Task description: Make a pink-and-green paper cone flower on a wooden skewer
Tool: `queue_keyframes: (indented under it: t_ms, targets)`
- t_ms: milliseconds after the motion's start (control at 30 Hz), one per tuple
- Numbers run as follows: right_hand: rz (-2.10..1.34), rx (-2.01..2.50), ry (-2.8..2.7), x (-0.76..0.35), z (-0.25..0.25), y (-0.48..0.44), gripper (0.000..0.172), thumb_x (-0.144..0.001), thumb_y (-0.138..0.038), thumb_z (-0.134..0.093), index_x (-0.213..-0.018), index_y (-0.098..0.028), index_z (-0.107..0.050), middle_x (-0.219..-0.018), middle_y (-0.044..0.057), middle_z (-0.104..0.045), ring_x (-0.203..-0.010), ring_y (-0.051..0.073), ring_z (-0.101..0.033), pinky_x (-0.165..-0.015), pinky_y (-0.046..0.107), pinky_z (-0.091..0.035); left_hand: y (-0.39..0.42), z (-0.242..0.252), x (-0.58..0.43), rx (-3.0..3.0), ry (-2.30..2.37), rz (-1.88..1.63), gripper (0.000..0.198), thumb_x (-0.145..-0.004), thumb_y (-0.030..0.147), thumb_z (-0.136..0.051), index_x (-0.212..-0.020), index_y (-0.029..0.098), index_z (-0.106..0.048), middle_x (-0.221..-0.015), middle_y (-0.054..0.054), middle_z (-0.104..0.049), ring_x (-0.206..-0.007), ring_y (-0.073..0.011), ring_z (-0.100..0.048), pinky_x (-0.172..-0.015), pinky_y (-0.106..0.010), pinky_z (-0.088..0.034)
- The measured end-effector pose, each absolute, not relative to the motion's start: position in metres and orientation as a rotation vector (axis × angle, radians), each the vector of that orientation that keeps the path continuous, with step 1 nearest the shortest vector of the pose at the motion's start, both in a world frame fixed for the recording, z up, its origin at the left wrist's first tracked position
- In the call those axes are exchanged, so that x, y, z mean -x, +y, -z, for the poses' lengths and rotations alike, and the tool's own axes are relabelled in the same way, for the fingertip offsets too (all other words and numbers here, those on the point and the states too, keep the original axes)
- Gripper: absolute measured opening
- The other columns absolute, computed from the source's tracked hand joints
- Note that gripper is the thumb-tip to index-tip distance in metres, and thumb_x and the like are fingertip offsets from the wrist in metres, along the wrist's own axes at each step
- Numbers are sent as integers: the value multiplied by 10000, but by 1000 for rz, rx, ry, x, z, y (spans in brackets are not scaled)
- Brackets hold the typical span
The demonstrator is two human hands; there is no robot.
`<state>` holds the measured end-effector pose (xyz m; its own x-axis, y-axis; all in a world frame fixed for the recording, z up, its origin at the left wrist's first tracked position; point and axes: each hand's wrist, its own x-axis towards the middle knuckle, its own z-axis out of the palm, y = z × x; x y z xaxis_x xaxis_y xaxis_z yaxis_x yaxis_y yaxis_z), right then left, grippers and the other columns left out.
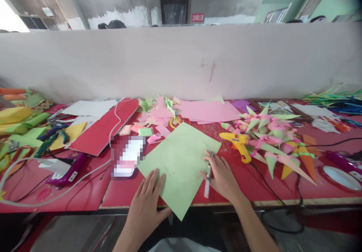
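Note:
A light green square sheet (181,165) lies turned like a diamond, its near corner reaching past the table's front edge. My left hand (149,195) rests on the sheet's lower left edge, fingers spread and thumb near the bottom corner. At the right edge of the sheet, my right hand (220,173) holds a pen (207,180) between thumb and fingers, with its clear end pointing toward me. A phone (128,157) lies to the left of the sheet. To the right is a yellow glue gun (239,143) with a black cord.
Behind the sheet lie pink paper (209,110) and yellow-handled scissors (175,121). Pink and green paper cones (271,131) pile up at the right. A red board (104,127), a white cable and a purple power strip (68,171) are at the left. A pale partition (169,63) stands behind.

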<state>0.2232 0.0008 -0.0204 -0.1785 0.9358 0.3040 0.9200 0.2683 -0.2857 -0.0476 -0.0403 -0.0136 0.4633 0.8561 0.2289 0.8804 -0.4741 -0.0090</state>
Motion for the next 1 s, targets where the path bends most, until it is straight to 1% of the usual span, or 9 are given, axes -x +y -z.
queue_keyframes:
  t_ms: [167, 233, 333, 433, 567, 767, 833, 900, 1000]
  targets:
    - [-103, 1590, -2040, -225, 22, 1, 306, -779, -311, -470, -1065, -203, -444, -1247, 132, -499, -1139, 268, -470, -902, 452, -397, -37, 1, 43, 2598, -1597, 313, 511, -748, 212, -493, -1254, 255, -431, -1300, -60, -473, -1144, -242, -464, -930, -386, -404]
    - [-173, 1566, -1975, -226, 20, 1, 314, -794, -322, -458, -1084, -204, -437, -1233, 131, -506, -1119, 267, -483, -887, 441, -413, -35, -7, 40, 2627, -1624, 312, 519, -710, 71, -443, -1186, 273, -498, -1232, -37, -536, -1064, -214, -522, -886, -364, -436]
    - [-308, 1563, -1827, -227, 16, -1, 349, -804, -347, -453, -1120, -202, -431, -1206, 126, -523, -1090, 263, -505, -867, 419, -433, -30, -17, 35, 2703, -1618, 311, 550, -645, -25, -411, -1093, 255, -563, -1117, -23, -609, -999, -196, -559, -842, -345, -457]
    - [-425, 1556, -1566, -229, 11, -6, 262, -829, -360, -417, -1033, -208, -481, -1035, 98, -607, -883, 225, -602, -734, 351, -485, -25, -24, 33, 2774, -1577, 327, 451, -669, -18, -419, -999, 227, -604, -984, -21, -657, -915, -188, -591, -801, -339, -469]
    - [-407, 1427, -1290, -230, 8, -14, 197, -864, -348, -353, -843, -211, -492, -758, 50, -624, -629, 168, -597, -617, 301, -478, -21, -28, 34, 2751, -1509, 385, 357, -740, 35, -401, -969, 207, -614, -888, -38, -677, -799, -186, -618, -727, -338, -489]
    - [-457, 1499, -1201, -224, 5, -19, 192, -859, -362, -365, -864, -200, -466, -737, 42, -630, -482, 130, -556, -550, 285, -468, -28, -25, 37, 2629, -1618, 619, 303, -796, 140, -374, -952, 207, -625, -846, -42, -695, -709, -186, -644, -608, -290, -514]
    - [-521, 1495, -1185, -221, 2, -18, 183, -849, -366, -393, -887, -201, -462, -782, 53, -637, -521, 139, -584, -586, 295, -488, -30, -29, 37, 2618, -1648, 772, 311, -794, 159, -371, -977, 194, -620, -868, -53, -697, -715, -186, -650, -593, -265, -512]
    - [-608, 1416, -1211, -218, 1, -17, 209, -817, -359, -468, -963, -211, -457, -937, 83, -629, -725, 173, -633, -700, 317, -505, -32, -39, 36, 2639, -1712, 968, 301, -809, 187, -375, -991, 184, -614, -863, -55, -697, -717, -173, -649, -599, -233, -503]
    - [-755, 1222, -1237, -209, 2, -12, 461, -742, -342, -588, -1151, -260, -391, -1252, 98, -482, -1139, 220, -486, -882, 355, -456, -34, -57, 32, 2727, -1872, 1242, 247, -835, 256, -400, -892, 171, -625, -741, -36, -674, -631, -145, -612, -560, -199, -467]
